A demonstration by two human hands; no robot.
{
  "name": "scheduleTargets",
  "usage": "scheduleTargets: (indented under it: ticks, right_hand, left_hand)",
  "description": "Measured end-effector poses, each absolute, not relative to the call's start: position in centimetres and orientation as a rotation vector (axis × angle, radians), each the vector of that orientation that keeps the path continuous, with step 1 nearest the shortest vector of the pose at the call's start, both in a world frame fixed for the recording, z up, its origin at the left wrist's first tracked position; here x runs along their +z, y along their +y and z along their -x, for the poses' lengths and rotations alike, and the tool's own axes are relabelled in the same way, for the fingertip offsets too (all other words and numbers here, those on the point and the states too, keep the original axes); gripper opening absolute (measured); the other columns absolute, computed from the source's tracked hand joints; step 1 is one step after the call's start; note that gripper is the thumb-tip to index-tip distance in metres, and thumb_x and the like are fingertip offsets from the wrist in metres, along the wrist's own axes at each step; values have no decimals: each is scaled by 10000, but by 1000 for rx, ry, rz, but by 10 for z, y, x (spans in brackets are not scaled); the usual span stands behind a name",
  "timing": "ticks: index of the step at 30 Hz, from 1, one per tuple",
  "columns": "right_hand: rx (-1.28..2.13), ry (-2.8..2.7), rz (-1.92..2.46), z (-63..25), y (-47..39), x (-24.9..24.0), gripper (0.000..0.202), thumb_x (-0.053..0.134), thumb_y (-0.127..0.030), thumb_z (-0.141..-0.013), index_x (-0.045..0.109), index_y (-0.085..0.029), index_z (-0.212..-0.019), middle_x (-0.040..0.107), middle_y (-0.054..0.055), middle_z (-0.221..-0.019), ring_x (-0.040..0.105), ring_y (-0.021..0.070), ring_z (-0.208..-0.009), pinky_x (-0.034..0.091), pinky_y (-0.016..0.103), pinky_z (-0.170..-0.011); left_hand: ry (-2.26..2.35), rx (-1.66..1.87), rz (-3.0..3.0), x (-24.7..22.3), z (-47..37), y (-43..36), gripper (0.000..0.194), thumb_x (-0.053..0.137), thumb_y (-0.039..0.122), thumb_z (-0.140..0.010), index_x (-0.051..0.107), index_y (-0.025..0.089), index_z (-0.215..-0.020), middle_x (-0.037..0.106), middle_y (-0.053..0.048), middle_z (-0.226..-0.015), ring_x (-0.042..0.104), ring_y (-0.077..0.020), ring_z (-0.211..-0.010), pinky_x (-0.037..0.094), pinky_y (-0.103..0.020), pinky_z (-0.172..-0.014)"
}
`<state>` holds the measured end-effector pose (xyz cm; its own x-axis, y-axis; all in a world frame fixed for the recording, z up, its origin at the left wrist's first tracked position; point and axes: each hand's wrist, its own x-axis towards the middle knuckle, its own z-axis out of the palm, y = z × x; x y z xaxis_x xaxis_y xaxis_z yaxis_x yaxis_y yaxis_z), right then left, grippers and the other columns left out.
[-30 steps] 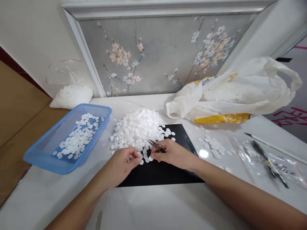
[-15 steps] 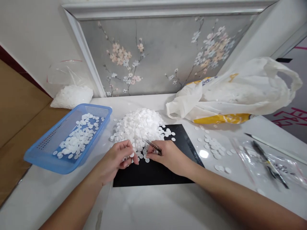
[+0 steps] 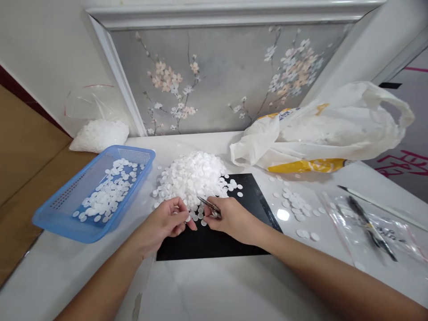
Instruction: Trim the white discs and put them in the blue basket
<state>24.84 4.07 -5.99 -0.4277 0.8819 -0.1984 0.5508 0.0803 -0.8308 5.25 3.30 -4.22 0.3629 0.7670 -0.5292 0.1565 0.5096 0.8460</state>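
My left hand (image 3: 172, 218) is closed in a pinch on a white plastic disc (image 3: 187, 219) at the front of the heap. Opposite it, my right hand (image 3: 227, 216) grips a slim metal tool (image 3: 209, 203) that looks like small scissors; its tips point up and left, apart from the disc. Fingers hide the tool's rear part. Behind both hands rises a big heap of white discs (image 3: 194, 174). Some loose discs lie between the hands on a black mat (image 3: 214, 245).
To the left stands a blue basket (image 3: 67, 191) holding discs, with a clear bag (image 3: 100, 133) of white pieces behind it. On the right are a white plastic bag (image 3: 321, 138), scattered discs (image 3: 296, 205), a clear zip bag (image 3: 344, 232), a black pen (image 3: 371, 227) and a white pencil-like stick (image 3: 381, 205).
The metal tool has turned slightly, its tips now further left and more of it showing. My left hand has shifted a little to the right with the disc. The view moved slightly.
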Motion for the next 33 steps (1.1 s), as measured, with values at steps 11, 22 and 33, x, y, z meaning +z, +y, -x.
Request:
scheduleTargets:
  ticks: [11, 22, 33]
  right_hand:
    - [2118, -1291, 1065, -261, 44, -61, 339, 600, -451, -815, 558, -114, -814, 558, 24, -672, 354, 37, -463, 171, 186, -406]
    - [2097, -1282, 1092, -260, 44, -58, 465, 586, -575, -793, 551, -112, -805, 553, 20, -663, 348, 29, -450, 153, 184, -404]
    - [2127, -1175, 1138, -259, 41, -58, 409, 579, -527, -818, 555, -119, -824, 600, 41, -671, 537, 92, -522, 334, 183, -414]
  left_hand:
    - [1106, 469, -987, -48, -60, 24, 262, 473, 429, -880, 517, 171, -887, 668, -78, -852, 465, -98, -586, 327, -222, -559]
    - [1065, 455, -1094, -46, -60, 22, 186, 487, 362, -884, 481, 195, -965, 656, -54, -870, 458, -98, -623, 361, -233, -614]
    - [1046, 436, -1160, -50, -58, 22, 218, 498, 391, -884, 498, 177, -925, 636, -44, -860, 445, -87, -610, 354, -229, -600]
